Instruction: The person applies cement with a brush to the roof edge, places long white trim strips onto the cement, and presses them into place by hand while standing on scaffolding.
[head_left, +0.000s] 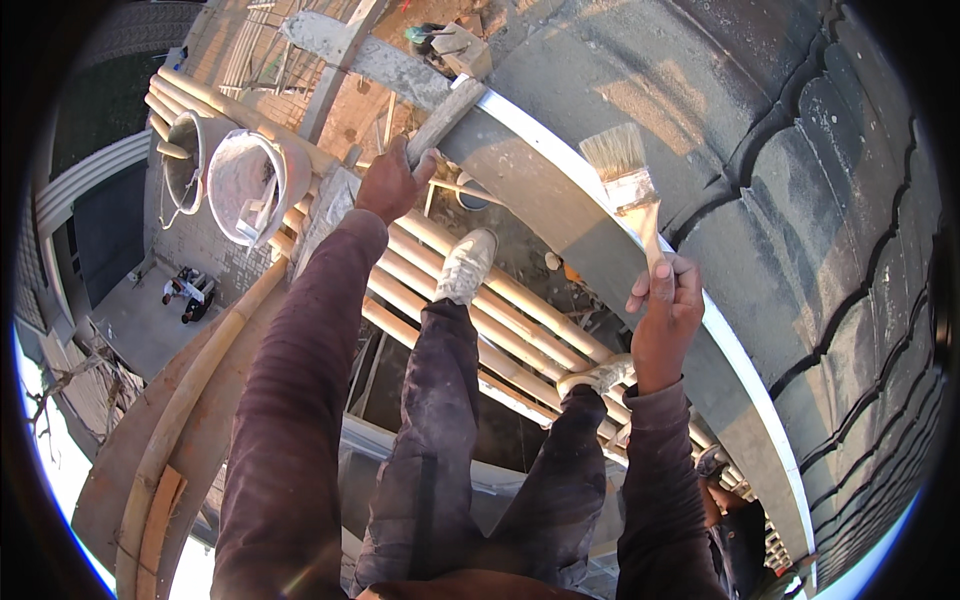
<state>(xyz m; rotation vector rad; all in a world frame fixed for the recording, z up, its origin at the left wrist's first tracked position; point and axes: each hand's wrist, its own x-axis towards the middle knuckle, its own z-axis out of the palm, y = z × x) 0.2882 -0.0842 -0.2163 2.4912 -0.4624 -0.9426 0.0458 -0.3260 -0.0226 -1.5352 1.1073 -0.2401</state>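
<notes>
Gripping a paintbrush [632, 190] in the right hand [665, 305], left hand [390, 183] clasping a wooden float [440, 118]

Above the right hand's fingers [668, 278], the paintbrush [628, 180] shows pale cream bristles and a light wooden handle. Beyond them, dark grey scalloped roof tiles [840, 200] meet a white-edged grey eave [560, 190]. Below the left hand's fingers [392, 178] lie tan bamboo poles [500, 300].

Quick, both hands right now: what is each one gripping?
Left hand: closed on the grey wooden float lying on the ledge.
Right hand: closed on the paintbrush handle, bristles pointing up.
</notes>
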